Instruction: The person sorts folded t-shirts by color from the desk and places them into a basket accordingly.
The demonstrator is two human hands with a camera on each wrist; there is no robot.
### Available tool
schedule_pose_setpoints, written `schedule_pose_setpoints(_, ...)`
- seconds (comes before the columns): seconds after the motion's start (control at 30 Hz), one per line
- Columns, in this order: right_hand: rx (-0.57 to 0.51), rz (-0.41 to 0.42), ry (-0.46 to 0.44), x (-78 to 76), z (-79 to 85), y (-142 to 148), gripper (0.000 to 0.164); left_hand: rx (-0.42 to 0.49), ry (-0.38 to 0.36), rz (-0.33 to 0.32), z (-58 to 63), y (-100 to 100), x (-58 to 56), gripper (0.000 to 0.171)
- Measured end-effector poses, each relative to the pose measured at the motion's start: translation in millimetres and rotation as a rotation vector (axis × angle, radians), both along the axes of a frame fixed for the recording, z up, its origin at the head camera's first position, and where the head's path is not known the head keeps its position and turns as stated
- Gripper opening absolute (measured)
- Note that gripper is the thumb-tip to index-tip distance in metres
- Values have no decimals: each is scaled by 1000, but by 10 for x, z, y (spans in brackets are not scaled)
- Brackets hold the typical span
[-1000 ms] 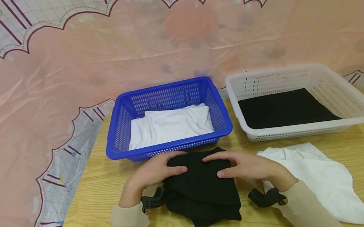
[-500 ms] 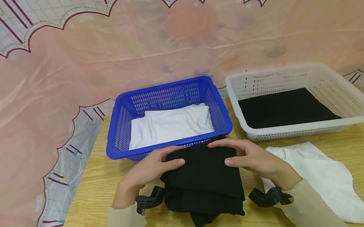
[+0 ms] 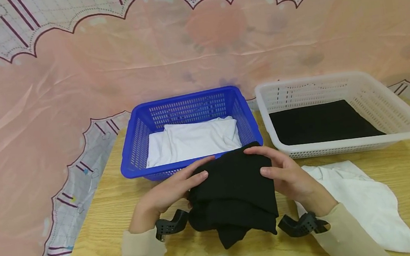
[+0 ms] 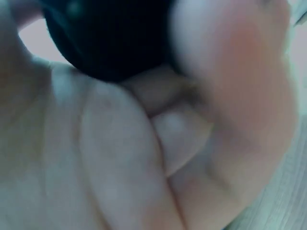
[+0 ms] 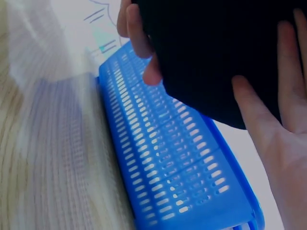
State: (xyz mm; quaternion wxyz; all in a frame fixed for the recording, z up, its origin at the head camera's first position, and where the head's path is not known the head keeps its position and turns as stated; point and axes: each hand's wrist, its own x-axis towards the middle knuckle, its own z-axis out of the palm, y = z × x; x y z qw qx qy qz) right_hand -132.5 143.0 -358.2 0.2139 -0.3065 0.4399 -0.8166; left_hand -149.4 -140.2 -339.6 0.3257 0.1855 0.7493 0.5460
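A folded black cloth [image 3: 234,180] is held between both hands in front of the blue basket, its far edge raised over the basket's front rim and its loose layers hanging toward the person. My left hand [image 3: 174,191] grips its left side, thumb on top. My right hand [image 3: 291,177] holds the right side the same way. In the right wrist view, fingers [image 5: 259,103] spread against the cloth's underside, and fingertips of the other hand show at its far side. The left wrist view is mostly filled by the blurred left hand [image 4: 120,143], with dark cloth above it.
The blue basket [image 3: 129,171] contains folded white cloth [image 3: 198,139]. To its right stands a white basket [image 3: 356,142] with a flat black cloth [image 3: 323,122] inside. A crumpled white cloth [image 3: 368,206] lies on the wooden table [image 3: 99,235], beside the right forearm. A patterned curtain [image 3: 195,52] hangs behind.
Both hands have moved the black cloth up and forward, from the table to the blue basket's front rim. The hands have shifted a little right. Baskets and white cloths stay put.
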Motion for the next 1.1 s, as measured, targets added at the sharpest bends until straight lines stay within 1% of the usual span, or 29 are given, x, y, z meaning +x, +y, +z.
schedule_pose_setpoints(0.07, -22, -5, -1, 5, 5, -7, 39, 18, -31, -13, 8, 15, 7, 50)
schedule_pose_setpoints(0.1, -29, -7, -1, 7, 5, -9, 39, 26, -30, -18, 8, 20, 8, 50)
schedule_pose_setpoints(0.2, -33, -9, -6, 10, 5, -16, 39, 75, -14, -23, -4, 12, 3, 50)
schedule_pose_setpoints(0.27, -27, -5, -13, 8, 0, -14, 40, 119, 13, -27, -12, -6, -4, 50)
schedule_pose_setpoints(0.33, -16, 2, -15, 2, -5, -10, 40, 186, 30, -41, -18, -29, -12, 50)
schedule_pose_setpoints(0.5, -9, 39, 13, -22, -10, 6, 41, 364, 37, -75, -16, -69, -28, 50)
schedule_pose_setpoints(0.7, -44, 103, 30, -45, -7, 35, 51, 544, 44, -48, -39, -104, -43, 54)
schedule_pose_setpoints(0.77, -37, 101, 32, -42, -3, 42, 54, 595, 45, -38, -55, -112, -50, 55)
schedule_pose_setpoints(0.83, -20, 81, 26, -35, 7, 42, 56, 627, 44, -28, -67, -114, -54, 55)
schedule_pose_setpoints(0.93, 20, 41, 11, -25, 16, 41, 59, 656, 18, -20, -77, -111, -61, 55)
schedule_pose_setpoints(1.03, 52, 12, 13, -20, 17, 38, 60, 660, 3, -9, -69, -111, -62, 54)
schedule_pose_setpoints(1.1, 66, -1, 20, -13, 11, 40, 60, 649, 8, -2, -65, -117, -65, 54)
